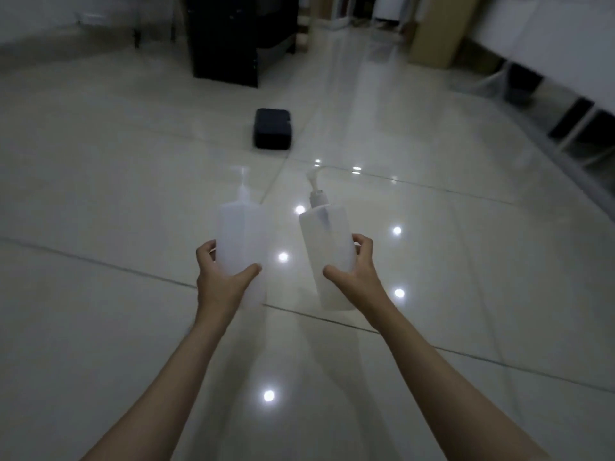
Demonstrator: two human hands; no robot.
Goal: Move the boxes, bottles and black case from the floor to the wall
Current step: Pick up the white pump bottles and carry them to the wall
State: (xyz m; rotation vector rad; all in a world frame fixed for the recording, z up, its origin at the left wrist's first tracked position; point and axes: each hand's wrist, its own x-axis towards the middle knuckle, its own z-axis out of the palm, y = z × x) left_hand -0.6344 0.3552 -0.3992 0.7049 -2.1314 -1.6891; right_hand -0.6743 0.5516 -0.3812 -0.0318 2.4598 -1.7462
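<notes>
- So, centre frame: left hand [219,281] is wrapped round a frosted squarish bottle [241,234], right hand [352,271] round a white rounder bottle [327,247], both held low on smooth plastic.
- Could go wrong: they look slick and top-heavy with those pumps, so one might slip and hit the glossy tile floor [116,194].
- Further up, the matte black case [273,128] sits on the floor, easy to trip on in this dim light.
- Upper right, a cardboard box [436,31].

Glossy pale tiled floor [116,201] reflected ceiling lights; a black cabinet [233,34] stood at upper centre, white shelving [549,61] at upper right.
</notes>
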